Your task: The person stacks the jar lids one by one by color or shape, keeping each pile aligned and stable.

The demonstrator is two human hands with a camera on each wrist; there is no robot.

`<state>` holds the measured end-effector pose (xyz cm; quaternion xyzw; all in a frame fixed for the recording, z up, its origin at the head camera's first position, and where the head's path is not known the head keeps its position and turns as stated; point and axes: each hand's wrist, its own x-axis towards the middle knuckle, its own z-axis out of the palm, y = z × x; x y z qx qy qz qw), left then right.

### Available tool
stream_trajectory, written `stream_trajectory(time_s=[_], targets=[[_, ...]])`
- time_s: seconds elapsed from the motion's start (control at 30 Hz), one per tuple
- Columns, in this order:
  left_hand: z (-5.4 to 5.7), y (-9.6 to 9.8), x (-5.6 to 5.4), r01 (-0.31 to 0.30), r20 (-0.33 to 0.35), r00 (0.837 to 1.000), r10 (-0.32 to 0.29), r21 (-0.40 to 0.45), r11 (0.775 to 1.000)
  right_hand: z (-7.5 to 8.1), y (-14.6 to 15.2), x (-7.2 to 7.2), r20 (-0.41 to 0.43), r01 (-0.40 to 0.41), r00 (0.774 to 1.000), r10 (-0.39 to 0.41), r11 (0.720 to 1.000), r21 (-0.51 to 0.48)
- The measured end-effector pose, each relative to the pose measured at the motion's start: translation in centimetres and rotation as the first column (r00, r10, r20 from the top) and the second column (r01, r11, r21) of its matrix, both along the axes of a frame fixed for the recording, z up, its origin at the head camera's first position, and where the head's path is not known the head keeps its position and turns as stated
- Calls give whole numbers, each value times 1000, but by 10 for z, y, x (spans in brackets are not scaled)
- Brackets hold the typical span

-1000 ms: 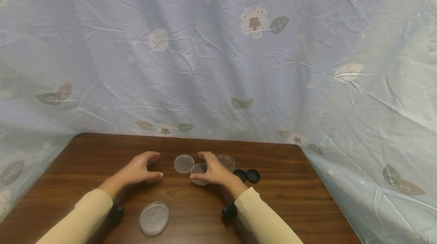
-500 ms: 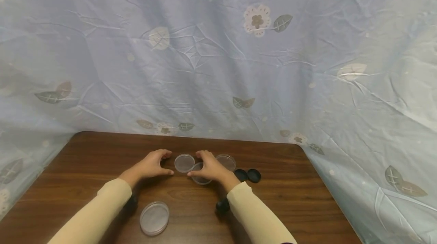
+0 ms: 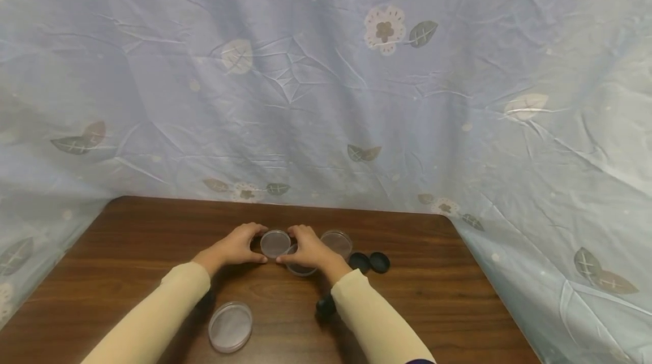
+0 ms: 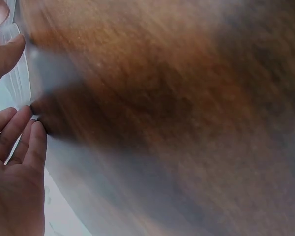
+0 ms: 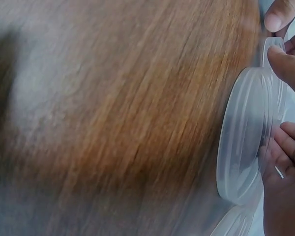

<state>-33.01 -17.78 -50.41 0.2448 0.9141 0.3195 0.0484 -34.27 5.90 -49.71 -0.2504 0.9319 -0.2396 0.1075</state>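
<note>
At the back middle of the table, a clear round petri dish [image 3: 275, 244] lies between the two hands. My left hand [image 3: 238, 246] holds its left side, thumb at the near rim and fingers at the far rim. From the right, my right hand [image 3: 308, 249] curves round the same dish, its thumb at the near rim. A second clear dish [image 3: 301, 270] lies partly hidden under the right hand. In the left wrist view, thumb and fingertips frame the edge of the held dish [image 4: 22, 78]. The right wrist view shows the second dish upright-edged in front of the fingers.
Another clear dish [image 3: 336, 243] lies right of the right hand, beside two small black round pieces [image 3: 369, 262]. One more clear dish [image 3: 230, 327] is near the front. Patterned cloth [image 3: 316, 98] hangs behind the wooden table [image 3: 428, 318] and along its sides.
The left hand has moved right to the back middle dish. The right hand has shifted slightly left toward it. The dishes have stayed in place.
</note>
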Motion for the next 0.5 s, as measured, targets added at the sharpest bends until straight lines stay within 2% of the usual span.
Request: stream_trajectory(time_s=[0.5], targets=[[0, 4, -4, 24, -17, 1000, -24, 1, 1000, 3, -13, -4, -27, -31, 999, 33, 998, 56]])
